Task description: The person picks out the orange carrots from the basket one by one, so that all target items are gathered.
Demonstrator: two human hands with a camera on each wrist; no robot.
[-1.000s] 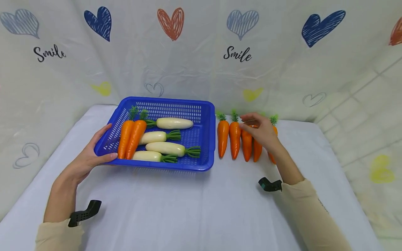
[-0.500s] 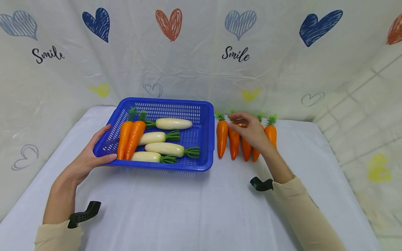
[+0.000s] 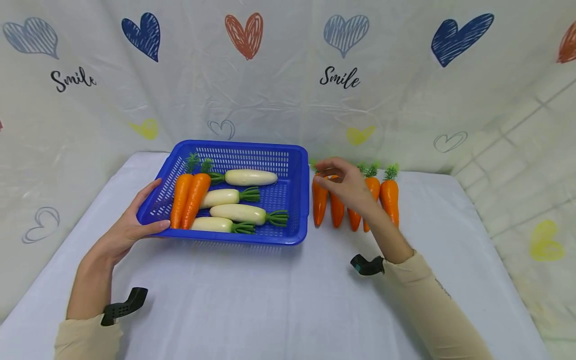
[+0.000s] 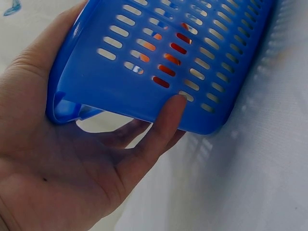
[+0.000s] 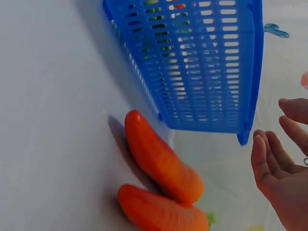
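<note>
A blue plastic basket sits on the left, tilted slightly toward the camera. My left hand grips its left end, thumb along the near rim and fingers at the far side. In the left wrist view, the basket wall rests between thumb and fingers. Two orange carrots and several white radishes lie inside. My right hand hovers, fingers loosely bent and holding nothing, over a row of carrots. It partly hides several of them. In the right wrist view, two carrots lie below the basket's right end.
A white cloth covers the table. Behind it hangs a pale curtain printed with hearts and the word Smile. Black wrist cameras are strapped to both forearms.
My right hand has moved left along the carrot row, from the right-hand carrots to the leftmost ones near the basket. The left hand and basket have stayed in place.
</note>
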